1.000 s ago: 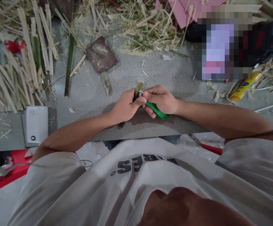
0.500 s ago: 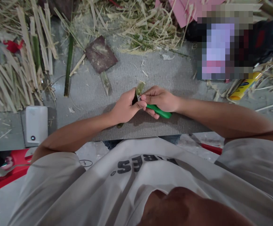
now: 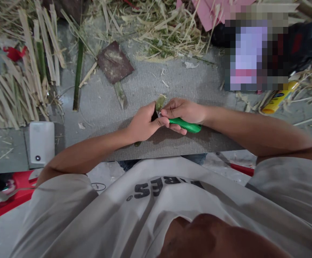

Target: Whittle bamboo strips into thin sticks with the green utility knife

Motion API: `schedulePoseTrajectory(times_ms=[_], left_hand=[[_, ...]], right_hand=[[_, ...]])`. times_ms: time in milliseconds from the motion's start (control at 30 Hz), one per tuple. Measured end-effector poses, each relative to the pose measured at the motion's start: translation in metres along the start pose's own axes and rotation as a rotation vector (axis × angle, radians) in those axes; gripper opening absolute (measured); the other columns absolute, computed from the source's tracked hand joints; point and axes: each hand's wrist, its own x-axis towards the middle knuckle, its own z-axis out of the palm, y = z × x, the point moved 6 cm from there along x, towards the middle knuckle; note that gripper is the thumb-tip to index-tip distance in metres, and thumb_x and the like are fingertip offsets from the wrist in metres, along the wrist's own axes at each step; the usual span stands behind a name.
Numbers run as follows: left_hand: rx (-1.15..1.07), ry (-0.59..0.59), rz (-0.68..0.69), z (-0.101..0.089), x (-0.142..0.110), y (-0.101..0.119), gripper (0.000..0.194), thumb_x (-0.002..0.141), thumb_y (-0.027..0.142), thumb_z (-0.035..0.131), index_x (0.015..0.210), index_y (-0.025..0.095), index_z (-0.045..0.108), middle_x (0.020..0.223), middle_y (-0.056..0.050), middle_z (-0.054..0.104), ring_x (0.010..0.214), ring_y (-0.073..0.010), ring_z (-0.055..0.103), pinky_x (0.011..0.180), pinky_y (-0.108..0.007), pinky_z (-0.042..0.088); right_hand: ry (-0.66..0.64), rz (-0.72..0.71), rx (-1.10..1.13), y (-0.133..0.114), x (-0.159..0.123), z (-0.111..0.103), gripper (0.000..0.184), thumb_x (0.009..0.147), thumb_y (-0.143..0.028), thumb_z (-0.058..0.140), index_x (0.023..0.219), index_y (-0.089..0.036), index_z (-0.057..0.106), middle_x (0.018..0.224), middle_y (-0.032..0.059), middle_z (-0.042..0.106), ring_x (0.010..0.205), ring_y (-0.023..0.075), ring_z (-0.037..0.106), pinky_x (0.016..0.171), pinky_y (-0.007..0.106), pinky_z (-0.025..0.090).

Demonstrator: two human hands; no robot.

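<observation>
Bamboo strip (image 3: pixel 160 101): slanting by near edge of table (image 3: pixel 145 77), being clasped in left hand (image 3: pixel 143 123), apparently for steadiness. Green-handled knife (image 3: pixel 188 125): pointing left, being gripped in right hand (image 3: pixel 190 111), likely for control.

Wht T-shirt (image 3: pixel 113 215), short slvs (image 3: pixel 287 182), blk ltrs (image 3: pixel 156 186); blue jeans (image 3: pixel 196 158).

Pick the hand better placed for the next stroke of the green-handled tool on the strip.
Right, most likely. The right hand holds the green-handled tool, its metal end close to the strip; the left hand is taken up gripping that strip.
</observation>
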Motion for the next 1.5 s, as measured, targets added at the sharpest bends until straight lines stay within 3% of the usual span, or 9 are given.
schedulePoseTrajectory(times_ms=[300, 433, 567, 900, 1100, 1367, 1500], left_hand=[[0.022, 0.064, -0.045, -0.0013, -0.0010, -0.0062, 0.068, 0.106, 0.091, 0.047, 0.091, 0.026, 0.057, 0.079, -0.004, 0.075, 0.072, -0.0221, 0.072, 0.065, -0.039, 0.049], [0.063, 0.057, -0.036, -0.0023, -0.0011, -0.0056, 0.069, 0.102, 0.094, 0.052, 0.092, 0.026, 0.055, 0.077, -0.003, 0.072, 0.067, -0.0203, 0.065, 0.061, -0.037, 0.044], [0.049, 0.012, -0.040, -0.0007, -0.0018, -0.0024, 0.071, 0.099, 0.097, 0.054, 0.097, 0.026, 0.057, 0.082, -0.005, 0.076, 0.073, -0.0229, 0.070, 0.065, -0.039, 0.047], [0.021, 0.004, -0.022, 0.0006, -0.0025, -0.0013, 0.070, 0.103, 0.096, 0.047, 0.097, 0.026, 0.055, 0.082, -0.005, 0.079, 0.074, -0.0224, 0.072, 0.068, -0.039, 0.050], [0.016, 0.061, -0.071, -0.0020, -0.0004, -0.0054, 0.067, 0.107, 0.090, 0.048, 0.089, 0.026, 0.056, 0.080, -0.005, 0.076, 0.073, -0.0221, 0.072, 0.065, -0.039, 0.048], [0.025, -0.006, -0.039, -0.0008, -0.0015, -0.0002, 0.070, 0.100, 0.095, 0.056, 0.098, 0.025, 0.057, 0.083, -0.004, 0.077, 0.075, -0.0221, 0.071, 0.069, -0.038, 0.048], [0.034, 0.032, -0.056, -0.0007, -0.0022, -0.0036, 0.070, 0.103, 0.095, 0.048, 0.094, 0.026, 0.054, 0.080, -0.004, 0.075, 0.071, -0.0220, 0.069, 0.066, -0.039, 0.045]], right_hand=[[0.291, -0.221, -0.027, 0.0011, -0.0031, 0.0065, 0.059, 0.107, -0.068, 0.081, 0.086, -0.016, 0.063, 0.060, -0.0022, 0.064, 0.042, 0.0113, 0.063, 0.039, 0.018, 0.049], [0.173, -0.108, -0.027, 0.0007, 0.0004, 0.0049, 0.059, 0.104, -0.068, 0.084, 0.085, -0.016, 0.066, 0.057, -0.0020, 0.063, 0.040, 0.0133, 0.061, 0.036, 0.021, 0.050], [0.055, 0.011, -0.023, 0.0003, 0.0017, 0.0016, 0.056, 0.104, -0.065, 0.086, 0.085, -0.016, 0.067, 0.057, -0.0016, 0.063, 0.041, 0.0142, 0.063, 0.039, 0.022, 0.053], [0.139, -0.106, -0.028, 0.0037, 0.0008, 0.0080, 0.061, 0.104, -0.072, 0.083, 0.087, -0.015, 0.066, 0.059, -0.0025, 0.063, 0.042, 0.0126, 0.062, 0.037, 0.020, 0.050], [0.311, -0.239, -0.056, -0.0001, -0.0014, 0.0053, 0.062, 0.105, -0.072, 0.082, 0.083, -0.017, 0.062, 0.058, -0.0018, 0.063, 0.040, 0.0125, 0.061, 0.037, 0.021, 0.049], [0.053, -0.007, -0.012, 0.0010, 0.0008, 0.0023, 0.057, 0.105, -0.066, 0.084, 0.086, -0.015, 0.067, 0.056, -0.0027, 0.061, 0.041, 0.0139, 0.063, 0.040, 0.022, 0.054], [0.142, -0.061, -0.004, 0.0002, 0.0008, 0.0035, 0.062, 0.102, -0.071, 0.085, 0.085, -0.016, 0.066, 0.057, -0.0020, 0.061, 0.041, 0.0134, 0.061, 0.037, 0.022, 0.050]])
